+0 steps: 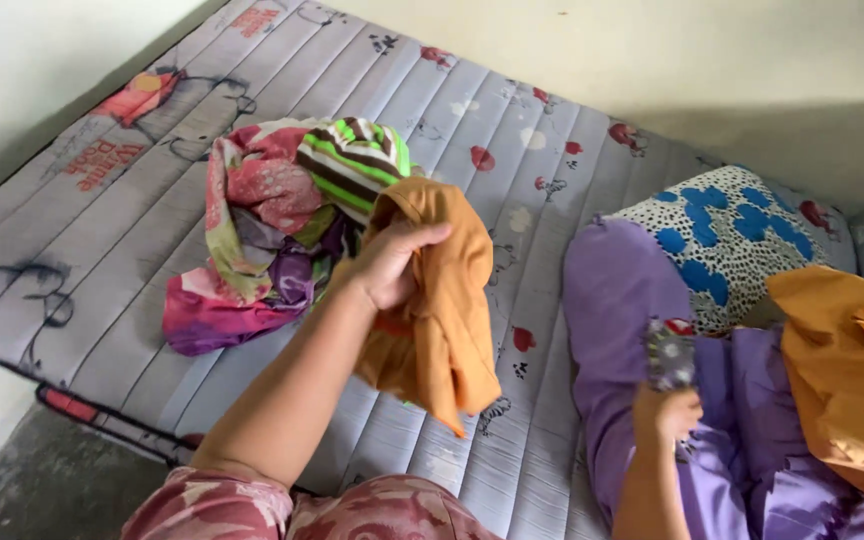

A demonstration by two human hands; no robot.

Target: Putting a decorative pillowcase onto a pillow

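A grey quilted mattress (pixel 512 190), printed with small red and black figures, is laid on the floor against a pale wall and fills most of the view. At its right side a large lilac cloth (pixel 622 300) is spread in loose folds, and beside that a crumpled mustard-orange fabric (pixel 832 380) is heaped at the frame's edge. A white pillow with black speckles and blue flowers (pixel 727 235) is seen behind the lilac cloth. Toward the mattress's middle, a tangled pile of unfolded clothes (pixel 262 230) is left, in pink, purple and floral prints, with a green, white and brown striped garment (pixel 352 160) on top.

An orange-brown garment (pixel 442 320) is held up above the mattress, just beside the pile, and hangs bunched and unfolded. It is gripped by the left hand (pixel 392 262), the fingers curled closed around a gathered fold near its top. The right hand (pixel 667 410) is closed on a small dark patterned piece of cloth (pixel 670 355), held low over the lilac cloth.

As far as can be judged, little sorting is done: no folded stack is seen anywhere, one garment is lifted clear, and the pile remains to be gone through.
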